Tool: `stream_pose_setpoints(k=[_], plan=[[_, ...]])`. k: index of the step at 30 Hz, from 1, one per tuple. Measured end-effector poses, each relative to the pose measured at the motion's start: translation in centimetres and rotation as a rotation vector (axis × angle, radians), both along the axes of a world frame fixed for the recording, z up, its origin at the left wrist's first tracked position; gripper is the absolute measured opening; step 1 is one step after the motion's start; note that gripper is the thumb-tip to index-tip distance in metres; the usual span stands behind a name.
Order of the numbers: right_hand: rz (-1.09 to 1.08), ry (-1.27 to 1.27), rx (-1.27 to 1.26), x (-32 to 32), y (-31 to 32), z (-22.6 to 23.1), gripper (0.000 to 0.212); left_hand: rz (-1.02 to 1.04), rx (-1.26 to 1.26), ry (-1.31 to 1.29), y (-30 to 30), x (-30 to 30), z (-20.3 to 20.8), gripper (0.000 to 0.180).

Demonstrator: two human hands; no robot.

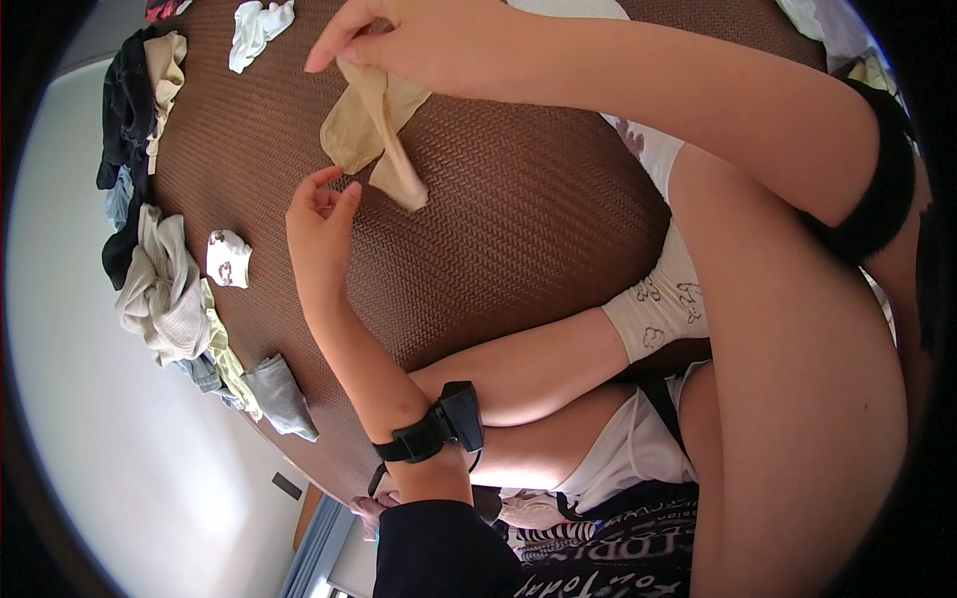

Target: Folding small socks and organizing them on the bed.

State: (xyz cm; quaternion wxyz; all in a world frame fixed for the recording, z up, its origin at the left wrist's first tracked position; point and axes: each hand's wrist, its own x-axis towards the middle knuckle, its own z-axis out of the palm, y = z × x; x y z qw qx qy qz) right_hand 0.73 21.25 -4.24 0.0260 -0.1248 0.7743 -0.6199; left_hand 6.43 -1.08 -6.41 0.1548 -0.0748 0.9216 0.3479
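Observation:
My right hand (pixel 409 45) reaches in from the right, bent over a thin beige sock (pixel 389 149), its upper end at the fingers. A flatter sheer beige piece (pixel 347 130), which looks like another sock, spreads beside it on the brown woven-pattern mat (pixel 478 249). My left hand (pixel 321 224) is raised just below these, fingers curled and thumb apart from them, with nothing visible in its grasp. Its fingertips come near the sheer piece's lower edge; whether they touch I cannot tell.
Along the left edge lie dark clothes (pixel 128 110), a light knit garment (pixel 164 284) and a folded grey cloth (pixel 281 397). A white patterned sock (pixel 228 259) and a white cloth (pixel 259 32) lie apart on the mat. My bent legs (pixel 797 329) fill the right side.

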Motion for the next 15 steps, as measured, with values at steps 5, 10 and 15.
stream_pose_setpoints(k=[5, 10, 15], plan=[[0.142, 0.184, -0.155, -0.3, -2.0, -3.0, 0.029, 0.057, 0.398, 0.155, 3.0, -0.1, 1.8, 0.029], [0.304, 0.131, -0.118, 0.6, -1.7, -1.0, 0.031, -0.050, 0.793, 0.210, 4.1, 0.5, 2.5, 0.027], [0.265, 0.149, -0.026, 0.4, -2.0, 0.0, 0.029, -0.063, 0.889, 0.184, 3.0, 0.4, 2.6, 0.010]])
